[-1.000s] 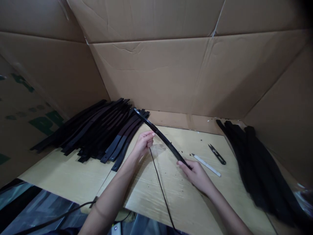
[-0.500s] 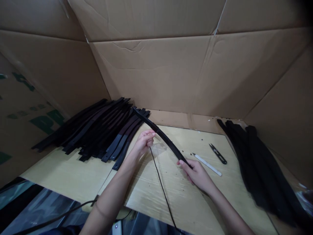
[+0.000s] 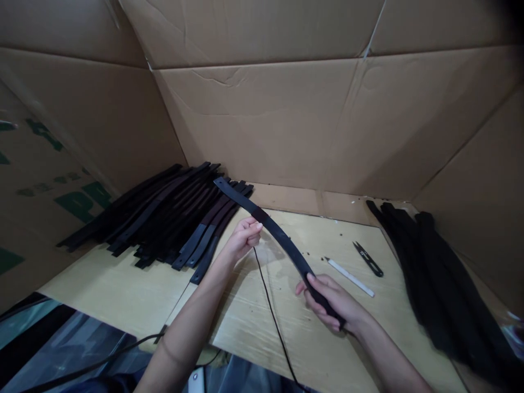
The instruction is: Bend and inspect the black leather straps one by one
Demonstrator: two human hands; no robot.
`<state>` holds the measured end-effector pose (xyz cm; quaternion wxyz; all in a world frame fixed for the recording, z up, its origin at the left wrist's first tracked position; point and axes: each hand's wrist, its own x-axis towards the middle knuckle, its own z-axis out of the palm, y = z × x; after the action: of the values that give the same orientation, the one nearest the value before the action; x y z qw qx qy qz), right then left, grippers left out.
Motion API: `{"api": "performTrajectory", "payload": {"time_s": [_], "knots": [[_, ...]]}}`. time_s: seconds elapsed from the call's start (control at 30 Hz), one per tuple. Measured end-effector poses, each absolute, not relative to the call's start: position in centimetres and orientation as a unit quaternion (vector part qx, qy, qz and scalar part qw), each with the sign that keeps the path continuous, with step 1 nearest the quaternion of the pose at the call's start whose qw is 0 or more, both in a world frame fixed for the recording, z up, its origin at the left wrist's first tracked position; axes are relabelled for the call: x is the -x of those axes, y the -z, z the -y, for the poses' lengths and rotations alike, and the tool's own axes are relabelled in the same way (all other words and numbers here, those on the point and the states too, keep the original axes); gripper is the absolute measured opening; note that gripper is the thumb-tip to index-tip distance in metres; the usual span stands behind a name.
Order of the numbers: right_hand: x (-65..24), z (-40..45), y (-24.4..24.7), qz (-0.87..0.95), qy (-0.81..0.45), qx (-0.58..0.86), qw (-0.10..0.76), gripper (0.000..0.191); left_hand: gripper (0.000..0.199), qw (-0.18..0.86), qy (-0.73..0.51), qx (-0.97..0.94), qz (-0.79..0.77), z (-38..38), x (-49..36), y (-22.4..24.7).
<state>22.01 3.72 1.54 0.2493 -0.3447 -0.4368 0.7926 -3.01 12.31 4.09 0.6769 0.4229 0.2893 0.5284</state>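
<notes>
Cardboard walls point(image 3: 262, 120): enclose the desk point(image 3: 102, 284) on three sides.
Strap stack point(image 3: 164, 215): black straps fanned at far left; a darker heap point(image 3: 442, 278) lies well apart at right.
Strap in hand point(image 3: 270, 226): curved, raised above the desk, far tip over the stack.
Right hand point(image 3: 333, 303): fingers wrapped around the near end.
Left hand point(image 3: 243, 237): fingertips pinch the strap's middle.
Handling: keep both grips firm so the strap doesn't twist, I'd judge.
Cord point(image 3: 272, 311): thin, beneath the strap.
White stick point(image 3: 350, 277), snips point(image 3: 368, 259): near the right hand.

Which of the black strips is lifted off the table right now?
The black strip between both hands: right hand grips one end, left hand pinches its middle. The others lie piled.
</notes>
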Motion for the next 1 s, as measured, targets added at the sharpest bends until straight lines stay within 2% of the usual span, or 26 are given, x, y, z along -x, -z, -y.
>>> {"api": "performTrajectory", "payload": {"time_s": [0.13,0.3,0.43,0.57,0.67,0.9,1.0], "knots": [[-22.1,-3.6,-1.7,0.408,-0.82,0.332,0.228,0.049,0.048,0.683,-0.523,-0.432,-0.269,-12.2,3.1,-4.1],[-22.3,-3.9,-2.1,0.461,-0.776,0.355,0.242,0.052,0.034,0.652,-0.535,-0.44,-0.309,-12.3,2.8,-3.9],[-22.7,-4.5,-1.6,0.567,-0.647,0.429,0.276,0.052,0.03,0.589,-0.547,-0.462,-0.375,-12.3,2.4,-3.8],[-23.0,-5.3,-0.5,0.68,-0.4,0.523,0.322,0.043,0.039,0.521,-0.537,-0.5,-0.437,-12.4,2.1,-3.8],[-23.2,-5.7,0.1,0.73,-0.255,0.556,0.304,0.041,0.037,0.519,-0.508,-0.516,-0.455,-12.4,2.0,-3.8],[-23.4,-5.7,0.0,0.754,-0.186,0.579,0.248,0.041,0.017,0.544,-0.503,-0.509,-0.438,-12.7,1.8,-3.6],[-23.3,-5.7,0.0,0.762,-0.175,0.573,0.247,0.041,0.018,0.542,-0.507,-0.501,-0.445,-12.7,1.8,-3.6]]}}
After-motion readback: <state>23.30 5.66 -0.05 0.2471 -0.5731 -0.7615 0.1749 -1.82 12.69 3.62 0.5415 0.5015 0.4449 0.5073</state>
